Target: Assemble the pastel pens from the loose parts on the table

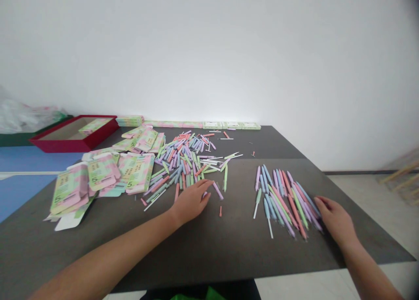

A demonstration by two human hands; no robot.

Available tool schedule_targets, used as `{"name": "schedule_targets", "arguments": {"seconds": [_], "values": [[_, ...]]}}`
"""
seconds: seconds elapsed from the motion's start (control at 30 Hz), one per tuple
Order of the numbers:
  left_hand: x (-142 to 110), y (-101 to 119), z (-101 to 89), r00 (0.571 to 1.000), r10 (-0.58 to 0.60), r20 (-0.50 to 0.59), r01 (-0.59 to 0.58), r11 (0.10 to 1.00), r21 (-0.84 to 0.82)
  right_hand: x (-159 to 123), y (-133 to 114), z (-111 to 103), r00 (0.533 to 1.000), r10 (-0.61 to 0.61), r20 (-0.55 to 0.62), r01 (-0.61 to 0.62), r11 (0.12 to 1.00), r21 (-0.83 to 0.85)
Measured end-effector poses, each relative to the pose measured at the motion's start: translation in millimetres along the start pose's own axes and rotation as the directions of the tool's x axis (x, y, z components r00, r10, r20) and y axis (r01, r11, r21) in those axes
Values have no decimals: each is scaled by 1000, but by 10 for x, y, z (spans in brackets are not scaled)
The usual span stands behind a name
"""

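My left hand (192,200) rests at the near right edge of a loose pile of pastel pen parts (183,156), its fingers bent and the thumb apart. A bit of purple shows between thumb and fingers; I cannot tell whether it is gripped. Just beyond the fingertips lies a purple pen barrel (218,191). To the right, a spread of pastel pens (284,199) lies roughly side by side, two with white stems sticking out towards me. My right hand (337,220) is beside its right edge, fingertips at the outermost pens and fingers stretched, gripping nothing visible.
Pink and green printed cartons (140,173) lie heaped on the left of the dark table (212,256). A red box (62,145) stands behind them, and boxes (212,125) line the wall. A small red piece (220,211) lies between the hands. White sticks (212,162) lie by the pile.
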State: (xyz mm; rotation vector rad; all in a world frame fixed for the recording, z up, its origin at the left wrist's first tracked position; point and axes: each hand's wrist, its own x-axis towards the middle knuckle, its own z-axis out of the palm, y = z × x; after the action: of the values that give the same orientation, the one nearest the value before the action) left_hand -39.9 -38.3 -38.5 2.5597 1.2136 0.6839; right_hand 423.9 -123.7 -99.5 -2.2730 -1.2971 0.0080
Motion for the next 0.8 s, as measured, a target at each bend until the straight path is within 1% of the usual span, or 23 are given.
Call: {"name": "schedule_targets", "arguments": {"seconds": [0.07,0.13,0.17,0.23,0.27,0.3,0.33,0.37,0.4,0.43,0.47,0.53,0.6,0.7,0.8], "values": [[-85,-98,-106,992,-101,-72,101,995,5,7,-133,-67,999,-6,-31,7,1000,6],[-110,-198,-203,978,-152,-143,152,988,-10,27,-384,-143,998,-27,-56,29,999,32],[-106,-235,-242,970,-167,-177,166,986,-23,40,-556,-177,997,-51,-56,55,997,58],[-84,-271,-291,951,-197,-237,189,980,-52,66,-978,-223,993,-117,-34,120,986,116],[-73,-269,-297,941,-213,-261,202,977,-71,78,-1218,-227,986,-167,-20,168,975,144],[-67,-258,-293,933,-230,-278,212,973,-92,89,-1468,-213,970,-244,0,240,956,167],[-68,-243,-278,925,-244,-291,219,969,-114,101,-1722,-181,946,-324,12,317,932,174],[-75,-229,-256,919,-253,-304,222,966,-134,113,-1973,-127,911,-411,41,400,903,160],[-89,-221,-229,913,-256,-319,219,965,-148,129,-2215,-51,866,-493,83,482,868,120],[-107,-223,-201,906,-254,-339,213,965,-154,149,-2442,45,802,-571,175,570,819,62],[-127,-234,-173,901,-245,-357,203,967,-151,174,-2650,158,744,-607,278,636,772,-17],[-167,-283,-127,896,-220,-385,181,974,-136,238,-2998,419,684,-626,374,687,726,-40],[-196,-346,-97,895,-205,-395,170,978,-122,315,-3248,689,626,-630,460,728,684,-53],[-215,-412,-77,891,-176,-420,143,984,-108,424,-3467,1019,549,-590,592,773,628,-91],[-223,-419,-73,893,-132,-429,101,990,-94,492,-3582,1217,499,-524,690,800,585,-134]]}}
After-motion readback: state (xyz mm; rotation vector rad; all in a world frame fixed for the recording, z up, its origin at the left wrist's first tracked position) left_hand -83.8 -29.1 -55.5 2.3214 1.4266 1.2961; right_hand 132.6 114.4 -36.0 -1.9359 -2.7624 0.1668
